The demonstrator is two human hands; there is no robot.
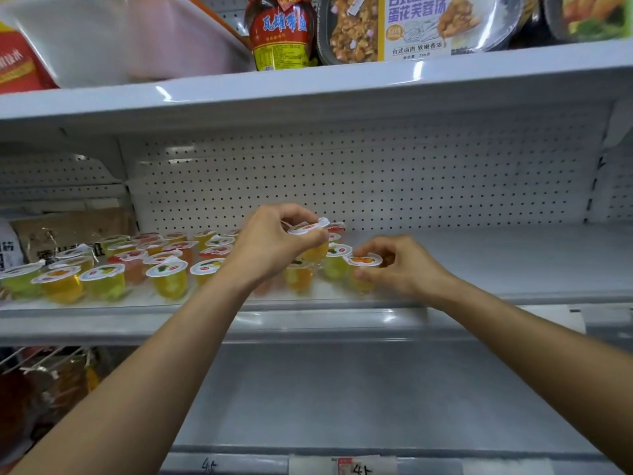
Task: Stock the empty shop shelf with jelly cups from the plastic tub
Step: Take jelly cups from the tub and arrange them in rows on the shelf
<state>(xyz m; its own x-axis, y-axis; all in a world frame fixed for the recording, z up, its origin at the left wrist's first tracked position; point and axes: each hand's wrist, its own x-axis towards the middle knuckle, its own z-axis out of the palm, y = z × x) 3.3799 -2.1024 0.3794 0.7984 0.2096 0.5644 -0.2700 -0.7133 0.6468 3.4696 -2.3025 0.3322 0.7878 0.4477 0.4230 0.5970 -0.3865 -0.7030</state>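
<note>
Nearest the camera, the lower shelf (342,406) lies bare, with a price label (359,464) on its front edge. Two bare forearms reach up over it to the middle shelf (496,262). The left hand (270,245) is raised a little above the shelf, its fingers and thumb curled round a yellow jelly cup (313,252) with a white foil lid, held clear of the cups beneath it. The right hand (404,265) is lower, just to the right, with thumb and fingertips pinching the sides of an orange-lidded cup (364,261). That cup stands upright at the right end of the front row, close beside its neighbour. To the left, the stocked jelly cups (137,265) stand upright in several rows, yellow, green and red, filling the left part of the shelf, while the right part is bare metal. Behind them rises the white pegboard back (376,173). On the top shelf (342,84), the pale plastic tub (120,39) sits tilted at the upper left. A red jar (281,32) stands beside it, and a boxed ready meal (411,25) lies to the right.
</note>
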